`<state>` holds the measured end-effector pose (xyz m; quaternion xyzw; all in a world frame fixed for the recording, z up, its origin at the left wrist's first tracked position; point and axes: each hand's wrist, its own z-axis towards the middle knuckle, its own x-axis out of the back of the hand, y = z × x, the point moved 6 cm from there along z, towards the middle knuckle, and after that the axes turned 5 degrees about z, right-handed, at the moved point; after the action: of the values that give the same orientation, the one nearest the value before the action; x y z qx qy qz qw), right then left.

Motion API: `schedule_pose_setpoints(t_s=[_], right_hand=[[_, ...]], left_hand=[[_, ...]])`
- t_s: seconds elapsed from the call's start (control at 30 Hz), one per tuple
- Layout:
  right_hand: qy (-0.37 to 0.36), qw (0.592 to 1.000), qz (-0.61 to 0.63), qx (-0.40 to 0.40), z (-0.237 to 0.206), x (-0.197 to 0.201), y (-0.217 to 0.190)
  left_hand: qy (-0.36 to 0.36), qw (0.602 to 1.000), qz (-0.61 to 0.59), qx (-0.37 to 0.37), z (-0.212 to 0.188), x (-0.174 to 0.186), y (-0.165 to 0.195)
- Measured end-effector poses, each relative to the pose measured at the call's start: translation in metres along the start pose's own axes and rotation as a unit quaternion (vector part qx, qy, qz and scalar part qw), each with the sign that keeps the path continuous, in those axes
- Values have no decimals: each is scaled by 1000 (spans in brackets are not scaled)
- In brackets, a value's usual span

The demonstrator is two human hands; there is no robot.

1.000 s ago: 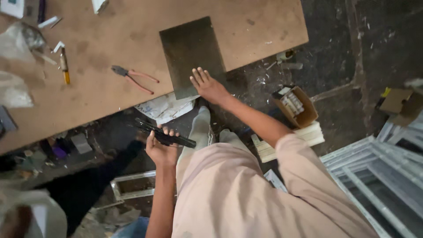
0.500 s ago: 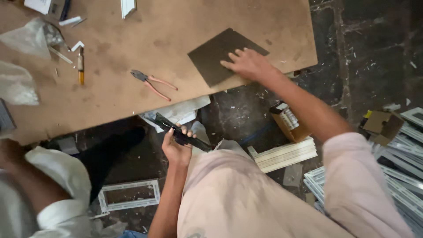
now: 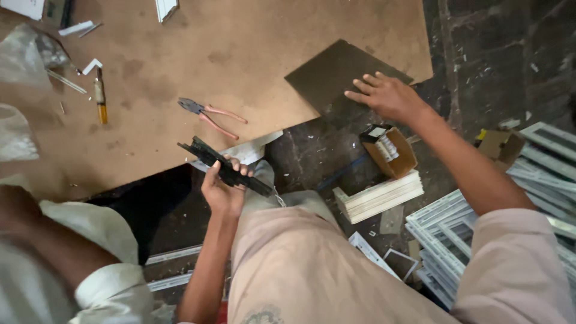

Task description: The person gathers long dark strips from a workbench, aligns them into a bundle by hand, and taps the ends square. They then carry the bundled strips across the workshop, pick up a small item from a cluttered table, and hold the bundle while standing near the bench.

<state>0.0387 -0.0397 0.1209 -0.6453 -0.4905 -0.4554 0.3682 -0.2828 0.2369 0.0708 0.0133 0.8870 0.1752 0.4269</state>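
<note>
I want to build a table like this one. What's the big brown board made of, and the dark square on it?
The brown board looks like pressed wood fibreboard: flat, matte, no grain, with stains. The dark square sheet under the right hand is thin, flat and dull grey-brown; it could be hardboard or tinted glass, I cannot tell which. The black bar in the left hand looks like plastic or rubber.

pliers (image 3: 211, 114) on board | screwdriver (image 3: 100, 96) left | open cardboard box (image 3: 393, 153) on floor
</note>
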Motion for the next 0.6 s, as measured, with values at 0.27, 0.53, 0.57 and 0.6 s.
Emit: schedule_pose_setpoints(t_s=[0.27,0.53,0.57,0.6], right_hand=[[-1,999,3,-32,-81,-9,10],[6,998,-14,-53,-157,-34,-6],[11,998,-19,-57,-165,-32,-6],[16,998,-23,-61,-173,-30,-7]], left_hand=[[18,1000,-2,-25,-16,14,-9],[23,1000,12,16,-33,16,-30],[15,1000,10,14,-35,15,-32],[9,1000,10,13,-38,14,-33]])
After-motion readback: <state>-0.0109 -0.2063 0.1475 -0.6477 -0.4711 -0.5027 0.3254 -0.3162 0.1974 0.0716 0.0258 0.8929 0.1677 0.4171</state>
